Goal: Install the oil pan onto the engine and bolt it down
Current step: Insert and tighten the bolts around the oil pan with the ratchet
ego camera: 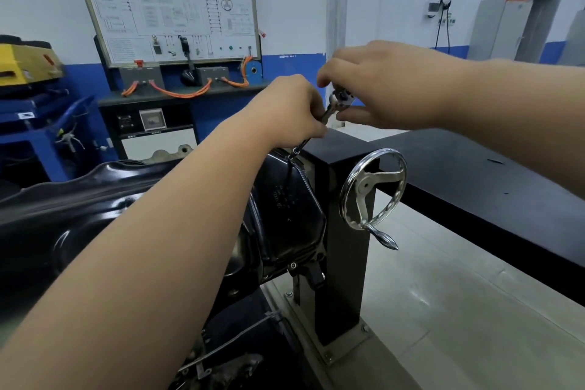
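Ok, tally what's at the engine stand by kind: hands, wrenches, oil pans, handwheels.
Bare hands: 2, left hand and right hand
Silver ratchet wrench with extension bar: 1
Glossy black metal oil pan: 1
Chrome spoked handwheel: 1
Total: 5

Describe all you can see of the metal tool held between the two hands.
The tool is a slim, shiny metal driver, tilted: its knobby head is up and right, and its shaft runs down and left to a dark tip at the far corner rim of the black oil pan. The left hand grips the shaft, hiding its middle; the right hand pinches the head.
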A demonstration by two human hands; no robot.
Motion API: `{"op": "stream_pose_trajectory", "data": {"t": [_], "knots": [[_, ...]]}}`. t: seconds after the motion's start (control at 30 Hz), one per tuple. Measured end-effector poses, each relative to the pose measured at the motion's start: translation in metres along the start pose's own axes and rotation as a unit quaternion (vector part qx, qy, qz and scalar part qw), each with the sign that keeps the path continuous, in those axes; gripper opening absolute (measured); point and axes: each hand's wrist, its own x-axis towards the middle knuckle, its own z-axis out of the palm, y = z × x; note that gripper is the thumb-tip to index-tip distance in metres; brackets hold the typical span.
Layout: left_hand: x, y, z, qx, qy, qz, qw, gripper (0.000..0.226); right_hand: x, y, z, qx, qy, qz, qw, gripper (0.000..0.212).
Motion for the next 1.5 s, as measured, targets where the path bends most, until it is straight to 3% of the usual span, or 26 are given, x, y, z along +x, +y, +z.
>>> {"op": "stream_pose_trajectory", "data": {"t": [0.13,0.27,0.43,0.57,0.67,0.73,0.83,0.9,1.0,1.07,1.17,1.27,1.4,1.43,1.5], "knots": [[-0.004,0.000,0.000,-0.002,-0.014,0.000,1.000,0.018,-0.001,-0.007,0.012,0.016,0.033,0.101,0.994,0.040],[-0.014,0.004,0.017,0.030,0.044,-0.030,0.998,0.020,0.008,-0.021,0.019,0.113,0.039,0.269,0.956,0.050],[-0.022,-0.004,0.010,-0.097,0.072,-0.054,0.991,0.019,0.019,-0.036,0.025,0.210,0.079,0.303,0.926,0.049],[-0.027,-0.002,0.012,-0.061,0.053,-0.046,0.996,0.035,0.005,-0.051,0.035,0.226,0.126,0.348,0.901,0.046],[-0.027,-0.003,0.017,-0.013,0.048,-0.021,0.999,0.030,-0.004,-0.057,0.040,0.308,0.191,0.311,0.879,0.032],[-0.026,-0.005,0.020,0.008,0.038,0.001,0.999,0.022,-0.014,-0.056,0.047,0.332,0.197,0.310,0.869,0.034],[-0.022,-0.010,0.023,0.024,0.038,0.010,0.999,0.022,-0.034,-0.054,0.058,0.342,0.226,0.408,0.816,0.038],[-0.017,-0.009,0.024,0.016,0.038,0.002,0.999,0.021,-0.042,-0.051,0.059,0.352,0.201,0.429,0.807,0.034],[-0.011,-0.005,0.030,0.028,0.050,-0.029,0.998,0.028,-0.044,-0.060,0.048,0.353,0.131,0.385,0.843,0.017],[-0.009,-0.001,0.035,0.058,0.066,-0.052,0.995,0.032,-0.041,-0.081,0.038,0.381,0.101,0.360,0.846,0.025],[-0.008,0.005,0.038,0.098,0.081,-0.067,0.990,0.029,-0.041,-0.106,0.032,0.435,0.085,0.353,0.824,0.042],[-0.011,0.008,0.039,0.116,0.099,-0.064,0.986,0.029,-0.055,-0.087,0.043,0.467,0.066,0.364,0.803,0.028],[-0.017,0.007,0.037,0.094,0.066,-0.015,0.993,0.032,-0.073,-0.049,0.059,0.369,0.177,0.523,0.748,0.031],[-0.018,0.007,0.036,0.089,0.057,-0.006,0.994,0.031,-0.073,-0.050,0.058,0.347,0.159,0.537,0.753,0.028],[-0.018,0.006,0.037,0.083,0.050,-0.010,0.995,0.032,-0.069,-0.065,0.054,0.313,0.084,0.513,0.795,0.024]]}}
